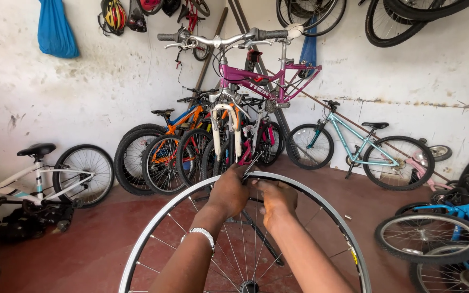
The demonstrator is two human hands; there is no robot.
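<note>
A bare silver bicycle wheel rim [153, 225] with thin spokes stands upright right in front of me. My left hand [229, 191], with a beaded bracelet on the wrist, grips the top of the rim and pinches a small metal tool against it. My right hand [277, 201] holds the rim just to the right of it, fingers curled over the edge. Behind the rim a magenta bike frame [256, 78] with silver handlebars hangs on a repair stand.
Several bikes lean on the back wall [109, 81], among them an orange one [183, 122] and a teal one [354, 144]. A white bike [39, 176] stands at left, blue bikes [451, 217] at right. Wheels, helmets and a blue bag [55, 27] hang above. The floor is red.
</note>
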